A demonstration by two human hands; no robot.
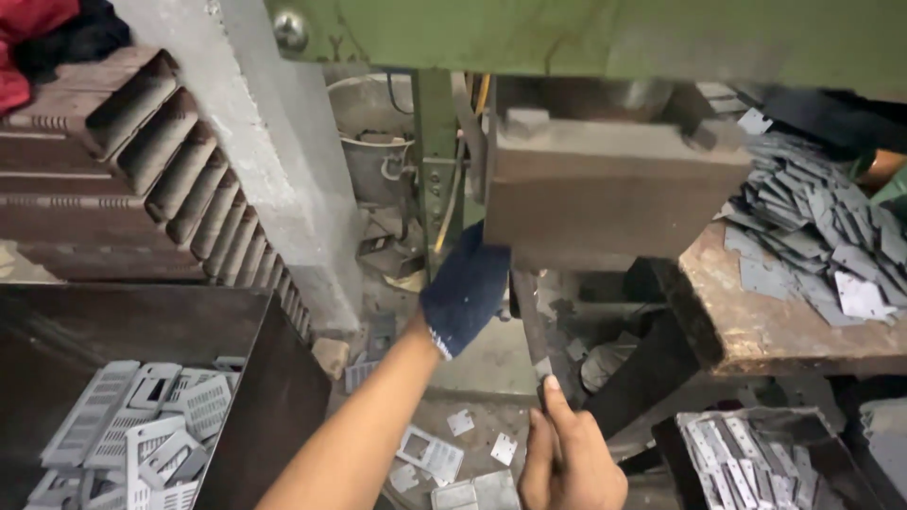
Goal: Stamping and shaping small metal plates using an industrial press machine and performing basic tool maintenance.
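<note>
While the gloved left hand [465, 288] reaches under the press block [605, 189] at twelve o'clock, fingers hidden so its grip is unclear, the bare right hand [567, 463] pinches a metal strip [535, 326] pointing into the die, risking crushed fingers if the ram drops.

Punched metal plates in dark bin [142, 425], flat blanks heaped on rusty bench [812, 227]
</note>
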